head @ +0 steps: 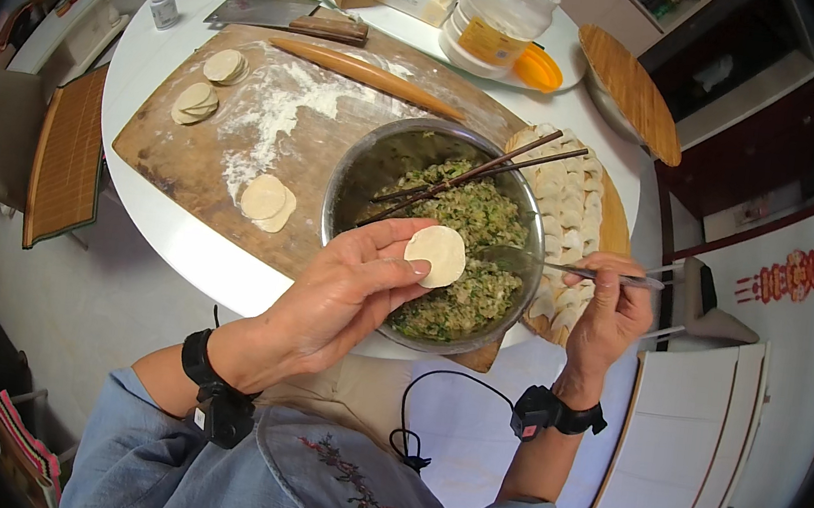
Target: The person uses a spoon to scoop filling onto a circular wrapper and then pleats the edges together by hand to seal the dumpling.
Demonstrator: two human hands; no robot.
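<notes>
My left hand (351, 285) holds a round dumpling wrapper (438, 256) between thumb and fingers, over the near side of a steel mixing bowl (349, 150). Minced filling (480, 206) with green bits fills much of the bowl. In my right hand (610, 307) is the handle of a metal spoon (571, 270), whose other end reaches into the filling. Two dark chopsticks (476, 172) rest in the bowl and lean over its far right rim. More wrappers lie in small stacks (264, 199) on the floured wooden board (185, 150).
A rolling pin (367, 76) and a cleaver (269, 12) lie toward the board's far side. Right of the bowl, folded dumplings (567, 204) cover a round wooden tray (611, 232). Behind stand a plastic jar (506, 9), an orange lid (539, 69) and a wood-topped basin (625, 91).
</notes>
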